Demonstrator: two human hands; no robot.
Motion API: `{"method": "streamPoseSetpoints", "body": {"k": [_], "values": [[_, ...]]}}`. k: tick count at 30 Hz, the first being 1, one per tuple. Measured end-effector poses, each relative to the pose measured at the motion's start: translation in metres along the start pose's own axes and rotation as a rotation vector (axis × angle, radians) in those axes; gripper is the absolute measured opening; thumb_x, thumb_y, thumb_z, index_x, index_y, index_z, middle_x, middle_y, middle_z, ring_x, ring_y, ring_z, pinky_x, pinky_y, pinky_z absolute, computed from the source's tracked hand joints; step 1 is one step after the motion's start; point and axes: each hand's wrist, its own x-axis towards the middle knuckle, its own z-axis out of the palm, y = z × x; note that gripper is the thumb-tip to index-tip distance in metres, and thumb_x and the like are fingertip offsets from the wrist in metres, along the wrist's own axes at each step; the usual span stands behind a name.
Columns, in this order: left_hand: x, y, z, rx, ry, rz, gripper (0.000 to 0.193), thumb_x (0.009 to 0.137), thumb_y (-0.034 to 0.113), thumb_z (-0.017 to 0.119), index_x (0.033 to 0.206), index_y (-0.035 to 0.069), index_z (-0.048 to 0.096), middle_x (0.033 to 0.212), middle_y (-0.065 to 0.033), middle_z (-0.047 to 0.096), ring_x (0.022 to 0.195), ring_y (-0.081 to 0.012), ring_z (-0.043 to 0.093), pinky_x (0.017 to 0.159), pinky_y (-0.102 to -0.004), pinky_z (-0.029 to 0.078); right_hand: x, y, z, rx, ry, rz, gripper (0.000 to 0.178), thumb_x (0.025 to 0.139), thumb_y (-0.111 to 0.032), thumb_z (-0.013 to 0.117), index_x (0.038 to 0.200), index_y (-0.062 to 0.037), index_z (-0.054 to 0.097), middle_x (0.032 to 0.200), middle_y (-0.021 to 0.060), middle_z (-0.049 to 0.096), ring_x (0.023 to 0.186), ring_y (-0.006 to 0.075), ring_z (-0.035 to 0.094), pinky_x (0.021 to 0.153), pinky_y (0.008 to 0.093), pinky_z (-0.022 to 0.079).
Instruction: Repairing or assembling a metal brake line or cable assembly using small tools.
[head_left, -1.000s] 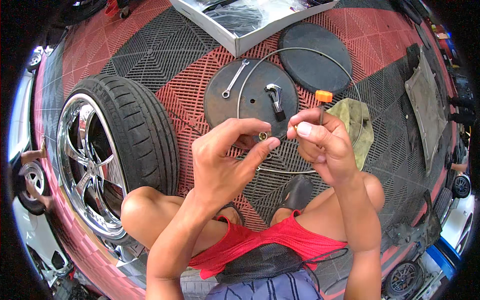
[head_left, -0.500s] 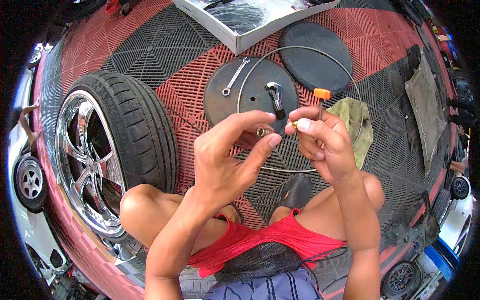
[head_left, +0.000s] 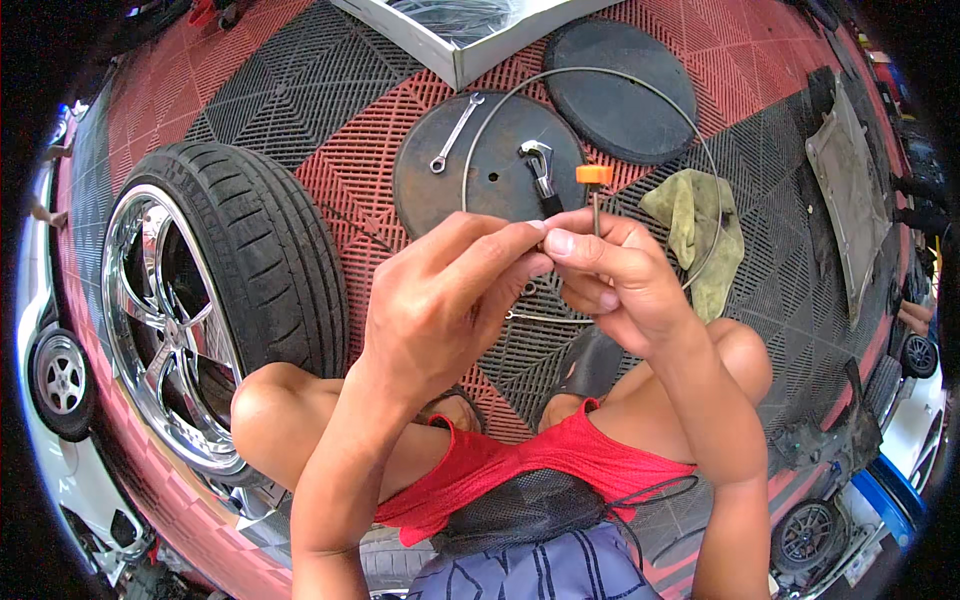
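My left hand (head_left: 440, 300) and my right hand (head_left: 625, 270) meet at the fingertips in front of me, thumbs and forefingers pinched together. A small metal fitting is in the left fingers and a tiny brass piece in the right; both are now mostly hidden by the fingers. Up through the curled right fingers runs a thin grey braided hose (head_left: 597, 215) with an orange cap (head_left: 594, 175) on its end. The hose loops over the floor beyond. A chrome tubing cutter (head_left: 540, 172) with a black end lies on a round dark plate (head_left: 435, 205), just past the hands.
A combination wrench (head_left: 457, 132) rests on the same plate. Another black disc (head_left: 620, 90) lies behind it, near an open box (head_left: 455, 65) of bagged parts. To the right is a greenish cloth (head_left: 715, 260). A chrome wheel with its tyre (head_left: 275, 250) stands at my left.
My hands, apart before, have come together at the fingertips. The fitting and brass piece, visible earlier, are covered now. The orange cap has shifted left with my right hand.
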Motion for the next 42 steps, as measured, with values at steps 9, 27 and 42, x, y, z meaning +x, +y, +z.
{"method": "streamPoseSetpoints", "body": {"k": [9,27,42], "values": [[-0.004,-0.002,-0.001,0.041,-0.019,-0.058,0.028,0.071,0.009,0.077,0.096,0.005,0.068,0.080,-0.0078,0.068,0.064,-0.0156,0.065,0.053,-0.0265,0.051,0.006,0.009,0.003,0.206,-0.034,0.122,0.014,0.089,-0.015,0.060,0.097,-0.0045,0.061,0.062,-0.0059,0.048,0.043,0.0021,0.033,0.039,0.0181,0.025],[0.006,0.004,-0.006,-1.058,0.017,-0.690,0.029,0.089,0.009,0.062,0.114,-0.004,0.054,0.098,-0.0171,0.067,0.076,-0.0176,0.067,0.069,-0.0286,0.057,0.005,-0.004,-0.009,0.256,-0.075,-0.052,0.014,0.078,-0.009,0.064,0.091,-0.0046,0.060,0.084,0.0085,0.065,0.043,0.0032,0.035,0.040,0.0178,0.028],[0.004,0.008,-0.005,-0.442,-0.116,-0.619,0.019,0.080,0.008,0.071,0.098,0.005,0.066,0.065,0.0056,0.050,0.056,-0.0018,0.040,0.050,-0.0187,0.032,0.008,-0.003,-0.007,0.115,-0.042,-0.074,0.015,0.078,-0.008,0.068,0.091,-0.0048,0.061,0.079,0.0039,0.064,0.045,0.0019,0.035,0.041,0.0181,0.026]]}}
